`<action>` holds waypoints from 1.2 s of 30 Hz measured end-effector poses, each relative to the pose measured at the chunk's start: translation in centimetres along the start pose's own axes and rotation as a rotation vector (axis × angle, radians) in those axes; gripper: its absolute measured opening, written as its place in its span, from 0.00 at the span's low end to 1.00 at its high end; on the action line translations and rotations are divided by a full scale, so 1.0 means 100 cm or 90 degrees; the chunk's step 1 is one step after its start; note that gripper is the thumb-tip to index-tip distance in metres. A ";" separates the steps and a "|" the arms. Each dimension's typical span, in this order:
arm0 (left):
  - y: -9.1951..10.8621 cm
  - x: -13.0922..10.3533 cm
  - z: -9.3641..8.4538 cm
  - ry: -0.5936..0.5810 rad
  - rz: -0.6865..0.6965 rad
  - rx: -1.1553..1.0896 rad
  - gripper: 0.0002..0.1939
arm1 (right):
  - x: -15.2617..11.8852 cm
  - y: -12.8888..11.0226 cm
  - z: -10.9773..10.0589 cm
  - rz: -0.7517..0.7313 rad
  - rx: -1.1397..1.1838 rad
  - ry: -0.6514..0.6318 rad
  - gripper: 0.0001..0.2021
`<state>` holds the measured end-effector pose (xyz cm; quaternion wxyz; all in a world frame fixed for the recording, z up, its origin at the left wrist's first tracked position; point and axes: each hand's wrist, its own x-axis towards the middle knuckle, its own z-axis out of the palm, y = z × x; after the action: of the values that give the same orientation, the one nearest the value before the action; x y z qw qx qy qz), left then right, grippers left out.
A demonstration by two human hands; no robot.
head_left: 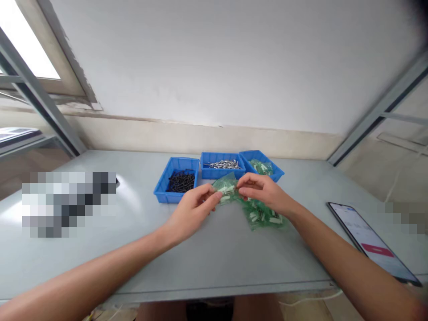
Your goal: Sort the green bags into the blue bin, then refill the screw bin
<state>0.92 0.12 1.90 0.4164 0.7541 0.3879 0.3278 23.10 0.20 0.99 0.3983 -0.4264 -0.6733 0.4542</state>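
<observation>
My left hand point(192, 207) pinches the left edge of a small clear green plastic bag point(228, 182), thumb against fingers. White pieces, perhaps wall plugs, show inside the bag. At the bag's right side my right hand point(265, 191) has its thumb and fingertips closed on the edge; the fingertips are partly hidden. More filled green bags point(259, 218) lie on the table just below my right hand, partly covered by it. Beyond my hands stand a blue bin of black screws point(159, 192), a blue bin of silver screws or nails point(209, 173) and a blue bin of green bags point(248, 156).
A grey table point(200, 263) runs back to a white wall. To the right lies a phone point(371, 240) with its screen lit. A blurred-out object point(67, 200) sits at the left. Metal frame posts point(50, 102) rise at both sides.
</observation>
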 end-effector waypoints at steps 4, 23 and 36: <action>-0.003 -0.001 0.001 0.008 0.005 -0.035 0.12 | -0.001 0.001 0.003 -0.007 0.008 -0.018 0.09; -0.012 0.001 0.005 -0.004 0.055 -0.111 0.13 | -0.008 -0.003 0.015 -0.031 0.075 -0.102 0.17; -0.009 -0.003 0.005 0.058 0.104 -0.124 0.09 | -0.008 -0.003 0.011 -0.042 0.062 0.027 0.13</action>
<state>0.93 0.03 0.85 0.4414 0.7233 0.3105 0.4307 22.29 -0.94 0.86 0.4474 -0.3932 -0.6558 0.4639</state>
